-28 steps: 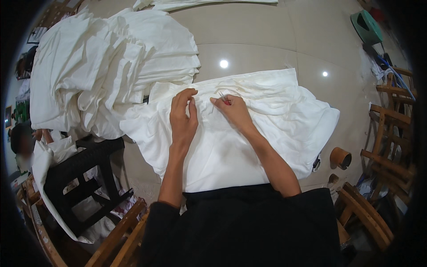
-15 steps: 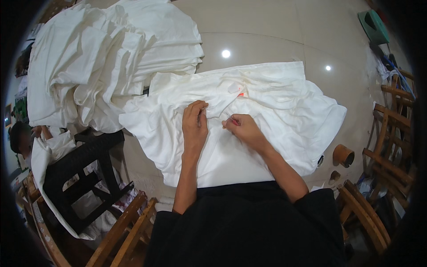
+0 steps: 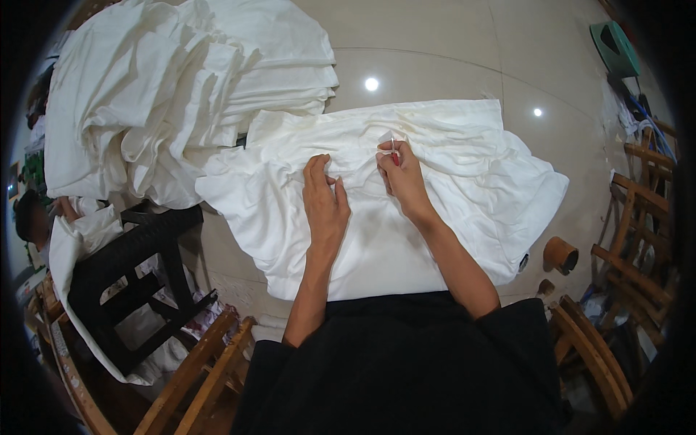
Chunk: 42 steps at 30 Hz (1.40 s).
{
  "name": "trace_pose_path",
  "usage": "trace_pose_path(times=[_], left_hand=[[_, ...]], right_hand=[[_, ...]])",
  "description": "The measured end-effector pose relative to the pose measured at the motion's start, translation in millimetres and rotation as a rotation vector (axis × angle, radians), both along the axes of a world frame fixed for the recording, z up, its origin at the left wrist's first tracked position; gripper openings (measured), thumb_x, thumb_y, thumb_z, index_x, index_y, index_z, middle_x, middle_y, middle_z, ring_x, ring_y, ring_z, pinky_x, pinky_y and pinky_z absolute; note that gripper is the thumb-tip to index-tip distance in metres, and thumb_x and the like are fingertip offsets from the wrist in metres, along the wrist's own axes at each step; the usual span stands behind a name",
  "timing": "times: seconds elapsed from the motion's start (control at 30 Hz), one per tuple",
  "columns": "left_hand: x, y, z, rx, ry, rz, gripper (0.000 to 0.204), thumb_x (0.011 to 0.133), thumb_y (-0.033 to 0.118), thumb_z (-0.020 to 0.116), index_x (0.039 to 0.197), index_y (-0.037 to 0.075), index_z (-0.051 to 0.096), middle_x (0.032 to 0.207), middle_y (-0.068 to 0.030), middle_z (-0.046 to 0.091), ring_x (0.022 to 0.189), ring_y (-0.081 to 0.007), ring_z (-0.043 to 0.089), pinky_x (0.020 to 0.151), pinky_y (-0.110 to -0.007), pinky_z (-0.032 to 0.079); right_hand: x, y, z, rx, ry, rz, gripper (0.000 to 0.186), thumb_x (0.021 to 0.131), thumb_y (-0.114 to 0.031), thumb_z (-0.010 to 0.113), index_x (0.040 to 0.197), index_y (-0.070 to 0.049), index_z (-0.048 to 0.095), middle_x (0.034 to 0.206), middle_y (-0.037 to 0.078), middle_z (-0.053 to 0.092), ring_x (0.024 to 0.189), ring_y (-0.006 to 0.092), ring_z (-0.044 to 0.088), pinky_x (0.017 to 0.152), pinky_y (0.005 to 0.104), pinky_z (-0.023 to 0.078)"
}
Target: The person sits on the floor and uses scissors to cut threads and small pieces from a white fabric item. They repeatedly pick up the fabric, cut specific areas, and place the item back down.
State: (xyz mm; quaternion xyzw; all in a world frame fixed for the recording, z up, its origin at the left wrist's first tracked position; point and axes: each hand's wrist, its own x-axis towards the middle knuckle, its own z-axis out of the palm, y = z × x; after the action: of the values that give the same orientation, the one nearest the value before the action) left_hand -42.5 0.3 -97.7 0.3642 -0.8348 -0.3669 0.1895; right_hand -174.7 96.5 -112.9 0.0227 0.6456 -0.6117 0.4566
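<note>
A white cloth garment [image 3: 377, 239] lies spread and wrinkled on the shiny tiled surface in front of me. My right hand [image 3: 403, 174] is closed over its middle, around a small red-handled tool [image 3: 395, 158] whose kind I cannot make out. A small pale tag [image 3: 386, 136] shows just beyond the right fingertips. To the left, my left hand [image 3: 325, 196] rests on the garment with its fingers stretched out and its thumb apart. It appears to hold nothing.
A large heap of white cloth [image 3: 174, 94] lies at the far left. A black plastic stool [image 3: 138, 268] stands below it, beside a person [image 3: 32, 217] at the left edge. Wooden chair frames [image 3: 638, 225] and a brown cylinder [image 3: 560, 255] are at the right.
My right hand has moved away from me, up to the pale tag, with the red-handled tool. My left hand has shifted slightly right, and its fingers have straightened.
</note>
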Motion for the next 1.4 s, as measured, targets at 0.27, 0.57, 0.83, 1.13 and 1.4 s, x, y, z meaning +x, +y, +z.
trace_pose_path(times=[0.27, 0.57, 0.83, 1.13, 1.4], left_hand=[[-10.7, -2.8, 19.8, -0.015, 0.069, -0.094, 0.032, 0.088, -0.004, 0.063, 0.119, 0.004, 0.062, 0.121, -0.0139, 0.058, 0.087, -0.0252, 0.062, 0.073, -0.035, 0.051], [-30.3, -40.1, 1.0, 0.041, -0.154, -0.333, 0.016, 0.088, 0.015, 0.072, 0.104, 0.013, 0.072, 0.107, -0.0024, 0.061, 0.073, -0.0201, 0.067, 0.066, -0.035, 0.051], [-22.4, -30.3, -2.3, 0.074, -0.071, -0.269, 0.015, 0.085, 0.015, 0.075, 0.100, 0.012, 0.074, 0.106, -0.0022, 0.059, 0.069, -0.0199, 0.064, 0.064, -0.034, 0.050], [-24.5, -38.4, -11.4, 0.187, 0.045, -0.188, 0.007, 0.087, 0.005, 0.071, 0.092, 0.000, 0.069, 0.078, -0.0040, 0.064, 0.067, -0.0119, 0.058, 0.062, -0.027, 0.046], [-29.0, -26.1, -18.2, 0.105, 0.085, -0.067, 0.008, 0.093, 0.012, 0.067, 0.096, 0.005, 0.069, 0.070, -0.0051, 0.065, 0.057, -0.0112, 0.054, 0.056, -0.026, 0.045]], right_hand=[[5.0, -0.8, -2.3, 0.179, 0.345, 0.208, 0.021, 0.092, -0.018, 0.066, 0.098, 0.002, 0.064, 0.080, 0.008, 0.066, 0.070, 0.0173, 0.058, 0.069, 0.0329, 0.049], [11.7, 1.1, 4.1, 0.208, 0.459, 0.237, 0.022, 0.091, -0.017, 0.067, 0.099, 0.004, 0.063, 0.080, 0.019, 0.069, 0.072, 0.0321, 0.067, 0.069, 0.0399, 0.050], [9.9, 5.3, 5.4, 0.157, 0.463, 0.238, 0.024, 0.091, -0.018, 0.066, 0.100, 0.004, 0.062, 0.080, 0.019, 0.068, 0.071, 0.0317, 0.066, 0.069, 0.0395, 0.050], [2.5, 4.3, 6.2, 0.203, 0.472, 0.358, 0.029, 0.091, -0.022, 0.067, 0.100, 0.005, 0.062, 0.081, 0.019, 0.068, 0.074, 0.0327, 0.065, 0.071, 0.0408, 0.050], [-7.8, 7.4, 25.4, 0.171, 0.422, 0.491, 0.037, 0.095, -0.032, 0.066, 0.101, 0.005, 0.062, 0.081, 0.013, 0.062, 0.072, 0.0216, 0.056, 0.067, 0.0356, 0.046]])
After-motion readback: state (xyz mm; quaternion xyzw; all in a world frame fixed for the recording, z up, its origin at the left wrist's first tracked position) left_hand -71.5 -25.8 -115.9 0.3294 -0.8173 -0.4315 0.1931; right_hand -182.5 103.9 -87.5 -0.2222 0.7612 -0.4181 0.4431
